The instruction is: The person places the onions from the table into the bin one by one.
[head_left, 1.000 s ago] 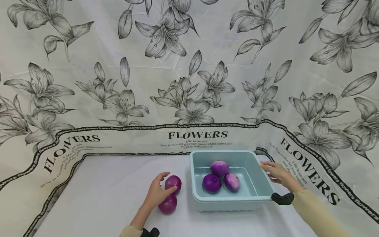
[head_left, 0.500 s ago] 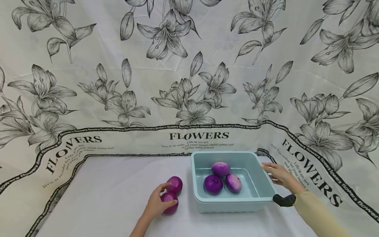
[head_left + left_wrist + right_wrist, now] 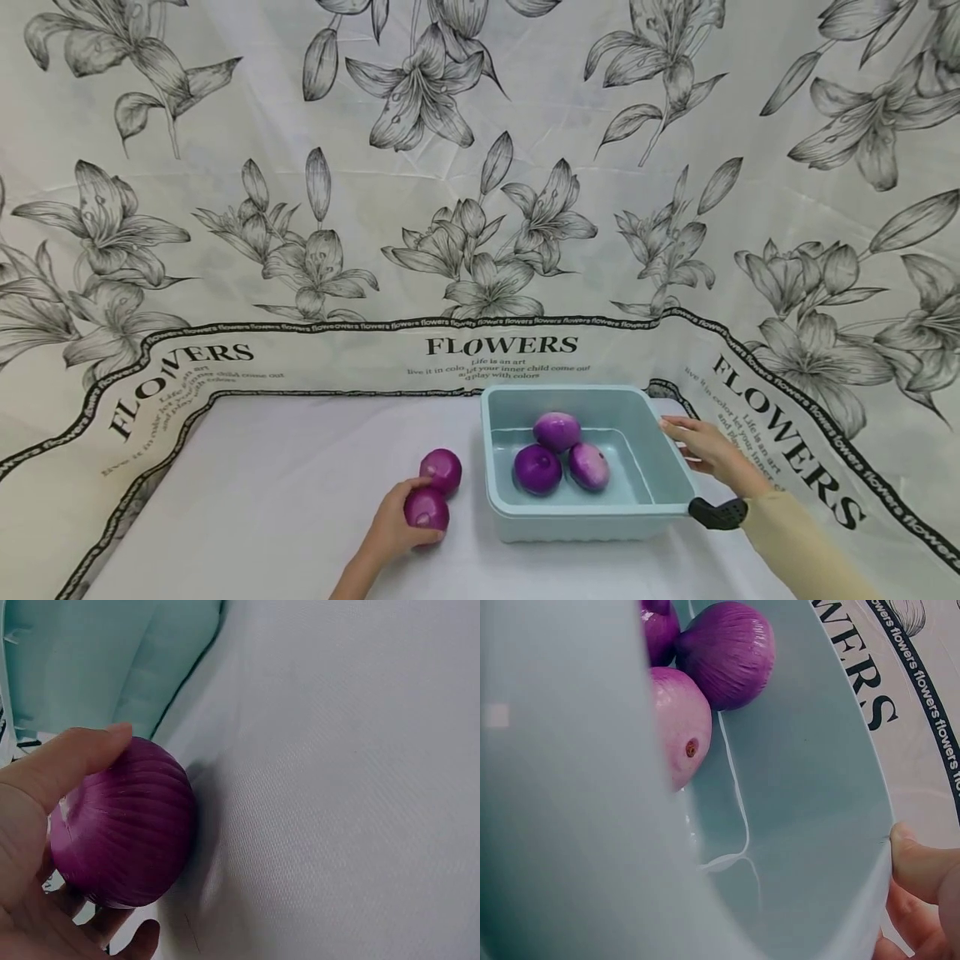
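Left hand (image 3: 390, 525): grip curled round near purple onion (image 3: 426, 507) on counter (image 3: 285, 500). Second onion (image 3: 444, 468) just beyond. Right of them, light-blue bin (image 3: 570, 525) with three onions (image 3: 537, 469) inside. Right hand (image 3: 708, 450) at bin's right rim, can't tell if grip pinches. Flowered cloth (image 3: 360, 208) behind.

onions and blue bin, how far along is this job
Looks done: three purple onions lie inside the light blue bin. In hand: the left hand grips the nearer onion outside the bin, while the right hand holds the bin's right edge. Left, presumably: getting that one in, then the farther onion beside it.
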